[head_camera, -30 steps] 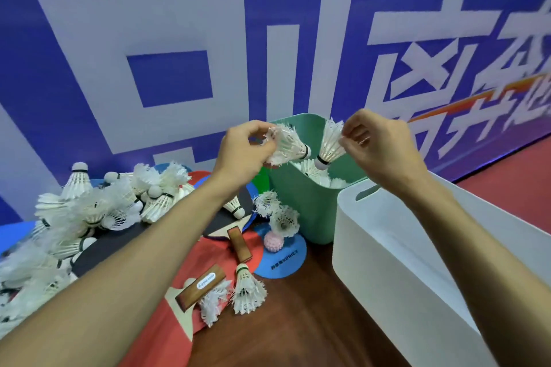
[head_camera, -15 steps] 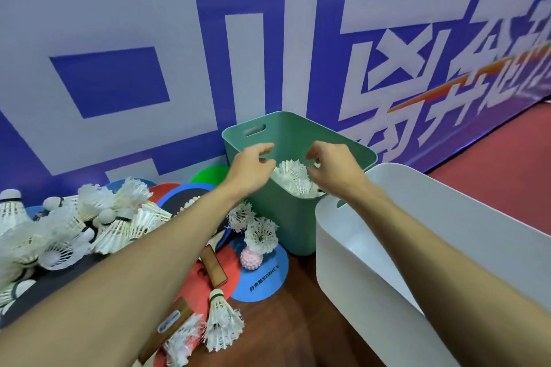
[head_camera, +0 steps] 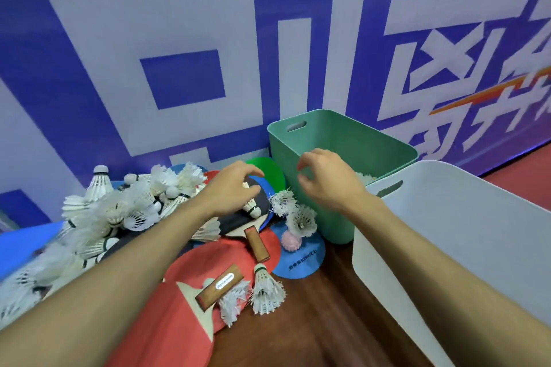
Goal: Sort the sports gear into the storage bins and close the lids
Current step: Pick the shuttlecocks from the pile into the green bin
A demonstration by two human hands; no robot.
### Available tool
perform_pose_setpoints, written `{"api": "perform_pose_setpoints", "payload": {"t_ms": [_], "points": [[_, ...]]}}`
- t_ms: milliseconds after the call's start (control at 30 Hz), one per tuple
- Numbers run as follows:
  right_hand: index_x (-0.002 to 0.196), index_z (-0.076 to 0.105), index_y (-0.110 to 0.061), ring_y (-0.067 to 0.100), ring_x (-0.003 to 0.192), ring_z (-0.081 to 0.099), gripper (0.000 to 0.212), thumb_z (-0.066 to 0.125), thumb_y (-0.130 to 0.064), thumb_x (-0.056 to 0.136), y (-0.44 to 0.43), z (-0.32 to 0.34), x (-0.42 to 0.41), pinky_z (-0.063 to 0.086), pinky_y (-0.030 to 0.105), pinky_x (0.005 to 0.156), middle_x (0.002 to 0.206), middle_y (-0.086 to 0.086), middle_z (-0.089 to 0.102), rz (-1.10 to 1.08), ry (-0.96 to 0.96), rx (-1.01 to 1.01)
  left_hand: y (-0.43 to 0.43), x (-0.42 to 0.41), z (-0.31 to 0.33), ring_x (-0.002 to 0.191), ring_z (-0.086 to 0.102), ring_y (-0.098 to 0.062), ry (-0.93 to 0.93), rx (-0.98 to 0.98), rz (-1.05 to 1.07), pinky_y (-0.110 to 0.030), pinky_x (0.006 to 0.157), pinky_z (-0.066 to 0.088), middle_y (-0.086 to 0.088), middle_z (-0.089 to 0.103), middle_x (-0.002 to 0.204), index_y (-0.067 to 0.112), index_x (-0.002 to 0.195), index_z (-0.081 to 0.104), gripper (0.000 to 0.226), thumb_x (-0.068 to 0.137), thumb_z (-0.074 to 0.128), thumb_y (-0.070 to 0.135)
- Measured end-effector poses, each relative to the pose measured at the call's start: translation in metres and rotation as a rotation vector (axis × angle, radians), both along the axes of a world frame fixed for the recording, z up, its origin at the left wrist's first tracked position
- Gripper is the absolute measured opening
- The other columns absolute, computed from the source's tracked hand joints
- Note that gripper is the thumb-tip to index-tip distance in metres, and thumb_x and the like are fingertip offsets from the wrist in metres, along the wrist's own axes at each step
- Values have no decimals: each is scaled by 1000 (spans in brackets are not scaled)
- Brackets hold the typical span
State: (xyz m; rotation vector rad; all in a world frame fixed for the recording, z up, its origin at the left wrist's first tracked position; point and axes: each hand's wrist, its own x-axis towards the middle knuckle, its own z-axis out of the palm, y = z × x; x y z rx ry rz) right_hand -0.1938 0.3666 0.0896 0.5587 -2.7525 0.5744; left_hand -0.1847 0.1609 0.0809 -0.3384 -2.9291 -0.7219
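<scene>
Just under left hand (head_camera: 234,189): shuttle (head_camera: 252,205) on black paddle (head_camera: 235,219), fingers arched over it, grip impossible to tell. Right of that, right hand (head_camera: 328,185) loosely curled and empty, in front of part-filled green bin (head_camera: 343,140). Could crush brittle feathers if pinched hard. Could nudge paddle and scatter pile (head_camera: 119,208) off left forearm. Could overshoot and drop into white bin (head_camera: 447,217) beside right wrist.
</scene>
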Motion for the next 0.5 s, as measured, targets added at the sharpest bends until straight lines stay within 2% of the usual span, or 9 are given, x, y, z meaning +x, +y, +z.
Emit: {"api": "perform_pose_setpoints", "payload": {"t_ms": [133, 267, 367, 433, 500], "points": [[115, 59, -14, 30, 103, 57, 32, 51, -20, 85, -29, -30, 0, 48, 36, 84, 109, 10, 61, 37, -114, 7, -33, 10, -19, 108, 56, -20, -10, -31, 80, -30, 94, 42, -6, 61, 115, 16, 118, 64, 31, 86, 60, 15], [131, 49, -18, 31, 108, 55, 42, 48, -25, 90, -45, -60, -12, 46, 36, 83, 115, 12, 58, 29, -220, 57, -48, 1, -43, 114, 53, -17, 17, -59, 97, -27, 98, 37, -3, 60, 119, 15, 117, 64, 30, 88, 58, 18], [126, 51, -17, 33, 108, 55, 38, 47, -29, 91, -51, -78, -25, 48, 38, 85, 116, 13, 58, -14, -254, 124, -44, -17, -59, 110, 52, -15, 37, -1, 138, -26, 99, 37, -1, 50, 124, 17, 120, 61, 32, 87, 58, 18], [122, 53, -14, 33, 108, 55, 35, 46, -28, 91, -54, -89, -33, 47, 39, 85, 117, 12, 59, -30, -253, 157, -37, -33, -70, 116, 49, -18, 40, -6, 157, -32, 103, 36, -2, 46, 129, 19, 126, 57, 39, 87, 57, 20], [117, 55, -13, 33, 106, 56, 31, 47, -26, 91, -57, -97, -40, 46, 39, 84, 115, 11, 62, -32, -215, 158, -30, -46, -78, 122, 45, -24, 26, -80, 176, -36, 104, 34, -6, 50, 129, 20, 130, 53, 44, 87, 57, 21]]}}
